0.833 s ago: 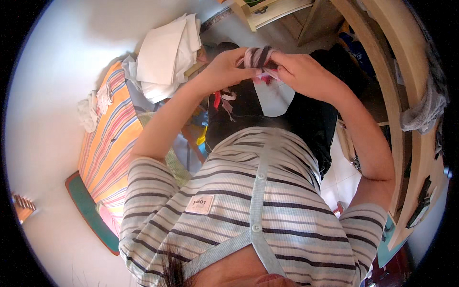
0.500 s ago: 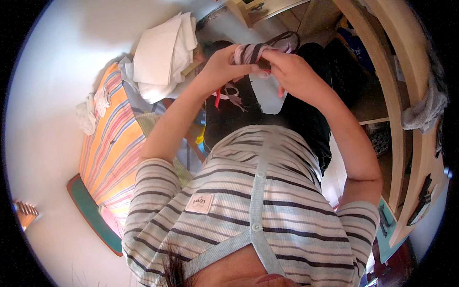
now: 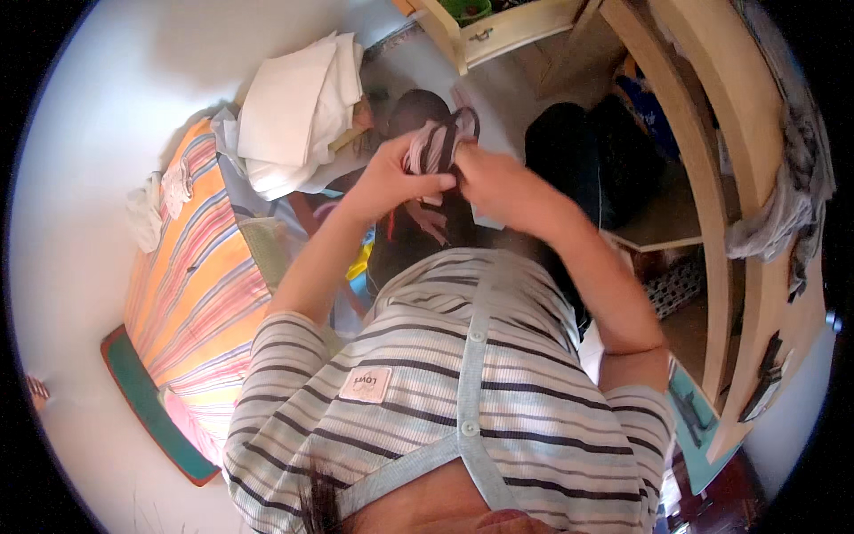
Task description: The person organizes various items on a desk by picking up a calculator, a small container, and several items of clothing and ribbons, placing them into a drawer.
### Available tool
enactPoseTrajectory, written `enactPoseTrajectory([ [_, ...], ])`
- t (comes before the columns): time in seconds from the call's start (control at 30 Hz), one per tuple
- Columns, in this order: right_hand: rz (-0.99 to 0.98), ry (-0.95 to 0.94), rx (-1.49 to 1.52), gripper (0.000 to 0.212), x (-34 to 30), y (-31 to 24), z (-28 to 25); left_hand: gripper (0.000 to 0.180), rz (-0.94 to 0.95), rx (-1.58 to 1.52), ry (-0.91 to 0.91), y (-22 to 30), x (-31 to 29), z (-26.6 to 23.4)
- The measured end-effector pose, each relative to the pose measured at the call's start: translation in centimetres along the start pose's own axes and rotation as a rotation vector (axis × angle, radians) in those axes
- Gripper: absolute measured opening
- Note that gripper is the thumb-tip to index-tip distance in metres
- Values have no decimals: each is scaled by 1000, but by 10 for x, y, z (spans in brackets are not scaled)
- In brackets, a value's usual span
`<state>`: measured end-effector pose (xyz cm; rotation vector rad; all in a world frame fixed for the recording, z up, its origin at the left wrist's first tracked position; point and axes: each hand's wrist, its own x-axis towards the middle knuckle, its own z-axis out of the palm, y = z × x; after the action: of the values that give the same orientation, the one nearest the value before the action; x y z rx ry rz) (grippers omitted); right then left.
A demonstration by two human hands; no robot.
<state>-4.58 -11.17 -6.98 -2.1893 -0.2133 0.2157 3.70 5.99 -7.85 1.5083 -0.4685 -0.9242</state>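
In front of my torso I hold a rolled bundle of striped cloth strips (image 3: 432,153), pale pink with dark bands. My left hand (image 3: 390,184) is closed round its left side, the thumb lying along the lower edge. My right hand (image 3: 501,190) is closed at the right side of the bundle, its fingertips mostly hidden from view. A dark loop of the strip stands up above the bundle. Beneath my hands hang loose pinkish ends (image 3: 431,222) and a thin red strip (image 3: 391,224), over my dark trousers.
To the left, white folded cloths (image 3: 289,120) lie in a stack beside an orange striped fabric (image 3: 191,294). Wooden shelving (image 3: 712,178) rises on the right, with a grey cloth (image 3: 772,218) hanging on it. At the far side is a pale drawer (image 3: 520,31).
Both hands have moved left and a little nearer to my body with the cloth bundle. The bundle has turned more upright, and a dark loop now sticks up from it.
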Motion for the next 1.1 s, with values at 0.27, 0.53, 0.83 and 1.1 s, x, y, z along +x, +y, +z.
enactPoseTrajectory([
  [0.27, -23, 97, -170, 21, 1, 34, 80, 32, 169, 530, 188, -42, -23, -1],
  [0.53, -61, 163, -60, 22, 4, 11, 58, 35, 102, 189, 300, -39, -18, 4],
  [0.83, 115, 149, 169, 21, -7, 10, 69, 42, -79, -54, 66, -43, -18, -4],
  [1.1, 52, 250, 181, 20, -4, 13, 78, 40, -121, -149, 89, -37, -19, -4],
])
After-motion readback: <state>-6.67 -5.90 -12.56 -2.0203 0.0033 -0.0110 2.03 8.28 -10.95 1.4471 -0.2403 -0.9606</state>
